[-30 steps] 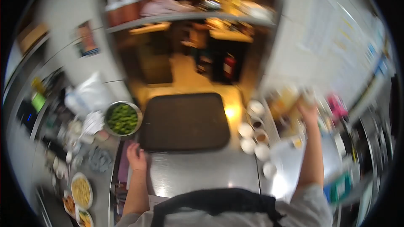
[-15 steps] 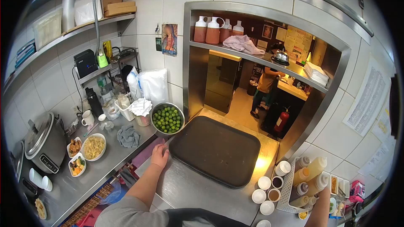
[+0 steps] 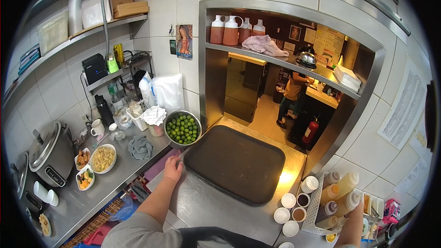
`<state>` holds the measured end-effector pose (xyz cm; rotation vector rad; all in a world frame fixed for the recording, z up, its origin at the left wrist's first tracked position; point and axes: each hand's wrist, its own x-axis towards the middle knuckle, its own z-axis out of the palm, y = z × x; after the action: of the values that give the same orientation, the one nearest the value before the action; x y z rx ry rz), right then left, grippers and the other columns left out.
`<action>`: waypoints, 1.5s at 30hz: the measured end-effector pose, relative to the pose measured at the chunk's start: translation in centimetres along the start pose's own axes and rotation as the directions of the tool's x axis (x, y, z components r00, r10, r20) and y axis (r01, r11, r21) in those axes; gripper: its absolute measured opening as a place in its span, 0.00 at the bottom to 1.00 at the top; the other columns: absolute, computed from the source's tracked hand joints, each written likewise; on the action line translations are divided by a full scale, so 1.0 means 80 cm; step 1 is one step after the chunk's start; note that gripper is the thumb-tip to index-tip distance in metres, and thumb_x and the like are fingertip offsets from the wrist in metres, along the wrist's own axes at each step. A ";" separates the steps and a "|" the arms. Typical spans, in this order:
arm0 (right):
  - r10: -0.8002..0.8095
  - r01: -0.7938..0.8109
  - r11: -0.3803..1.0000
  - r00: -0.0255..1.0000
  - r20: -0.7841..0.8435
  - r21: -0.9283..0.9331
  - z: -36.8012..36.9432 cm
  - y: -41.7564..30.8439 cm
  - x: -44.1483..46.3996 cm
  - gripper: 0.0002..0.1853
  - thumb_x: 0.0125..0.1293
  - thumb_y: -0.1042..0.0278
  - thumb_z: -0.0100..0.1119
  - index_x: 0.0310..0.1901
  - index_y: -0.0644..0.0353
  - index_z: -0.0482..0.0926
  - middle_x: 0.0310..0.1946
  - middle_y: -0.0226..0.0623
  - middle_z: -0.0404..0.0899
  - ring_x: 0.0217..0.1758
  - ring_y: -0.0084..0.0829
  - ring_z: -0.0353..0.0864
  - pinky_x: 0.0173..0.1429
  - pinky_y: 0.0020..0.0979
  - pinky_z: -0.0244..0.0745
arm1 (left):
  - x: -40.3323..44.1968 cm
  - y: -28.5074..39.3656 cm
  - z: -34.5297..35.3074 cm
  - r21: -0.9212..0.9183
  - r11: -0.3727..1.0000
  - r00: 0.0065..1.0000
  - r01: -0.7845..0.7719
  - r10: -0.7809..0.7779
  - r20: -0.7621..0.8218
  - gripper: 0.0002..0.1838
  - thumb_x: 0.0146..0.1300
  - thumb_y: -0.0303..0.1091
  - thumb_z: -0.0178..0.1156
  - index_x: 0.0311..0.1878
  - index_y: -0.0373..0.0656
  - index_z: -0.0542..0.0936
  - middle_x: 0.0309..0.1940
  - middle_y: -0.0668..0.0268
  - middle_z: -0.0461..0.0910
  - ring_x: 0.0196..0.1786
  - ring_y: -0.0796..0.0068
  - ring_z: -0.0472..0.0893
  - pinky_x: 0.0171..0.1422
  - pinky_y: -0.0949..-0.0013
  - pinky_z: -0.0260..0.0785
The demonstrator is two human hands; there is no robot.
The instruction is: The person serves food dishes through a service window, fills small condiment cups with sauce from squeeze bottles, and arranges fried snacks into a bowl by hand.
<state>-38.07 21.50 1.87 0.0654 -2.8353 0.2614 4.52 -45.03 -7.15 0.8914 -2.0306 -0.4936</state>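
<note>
My left hand (image 3: pixel 173 169) lies at the counter edge beside the left rim of a dark serving tray (image 3: pixel 236 163), fingers stretched out and holding nothing. My right arm reaches to the right side of a white plastic basket (image 3: pixel 313 216) of squeeze bottles. There my right hand (image 3: pixel 355 212) is beside a clear-capped bottle (image 3: pixel 347 203), its fingers hidden from view. Between tray and basket stand several small white cups, among them one with dark sauce (image 3: pixel 303 200) and one with brown sauce (image 3: pixel 299 214).
A steel bowl of green limes (image 3: pixel 183 129) touches the counter by the tray's far left. On the left counter are a bowl of fried rice (image 3: pixel 104 159), small side dishes, a grey cloth (image 3: pixel 140 147) and a rice cooker (image 3: pixel 50 158). Beyond the pass window (image 3: pixel 294 7) a person stands.
The view has shifted very slightly. Both arms keep nearly the same place, and the tray, cups and bottles stand as before.
</note>
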 end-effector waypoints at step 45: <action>-0.465 0.594 0.804 0.650 0.601 -0.021 0.081 -0.193 -0.024 0.13 0.54 0.59 0.62 0.38 0.54 0.87 0.38 0.36 0.85 0.41 0.29 0.84 0.47 0.31 0.77 | 0.063 -0.040 0.044 -0.051 0.985 0.982 0.166 -0.160 0.104 0.15 0.67 0.42 0.51 0.46 0.41 0.80 0.49 0.53 0.77 0.57 0.51 0.72 0.62 0.55 0.63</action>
<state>-36.99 5.12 -2.15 1.1023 -3.2134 -0.2559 0.98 -50.86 -8.38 1.0195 -2.0304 -0.6976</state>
